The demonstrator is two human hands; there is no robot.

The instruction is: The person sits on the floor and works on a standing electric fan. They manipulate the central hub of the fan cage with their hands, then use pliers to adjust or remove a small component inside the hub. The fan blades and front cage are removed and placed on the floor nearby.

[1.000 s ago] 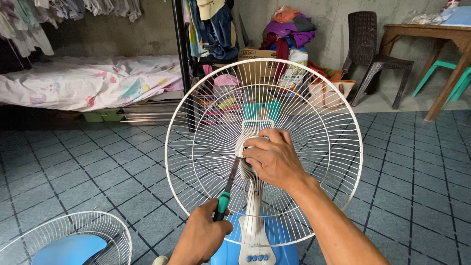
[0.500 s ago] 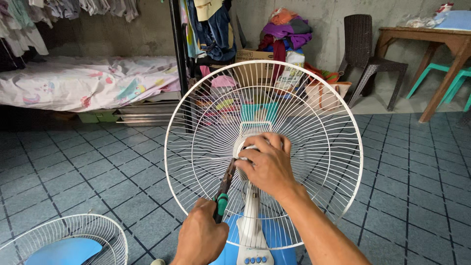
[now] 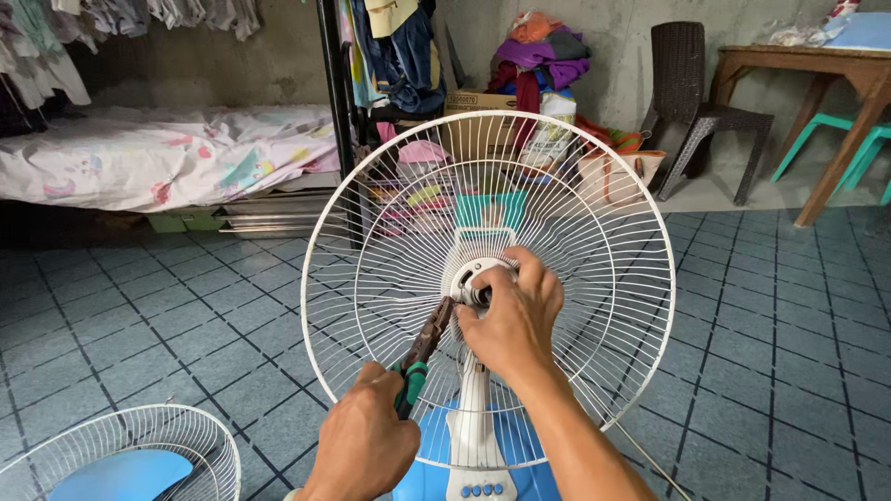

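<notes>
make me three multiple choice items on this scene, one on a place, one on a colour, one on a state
1. Where does the second grille lie?
A. on the floor at lower left
B. on the table
C. on the bed

2. What colour are the pliers' handles?
A. red
B. green
C. yellow

3. What is the right hand doing?
A. hanging free
B. holding the pliers
C. gripping the hub of the fan grille

Answers:
1. A: it rests on the tiled floor, with a blue blade inside.
2. B: green grips show in the left hand.
3. C: its fingers close round the hub, with the plier tips right beside them.
</notes>
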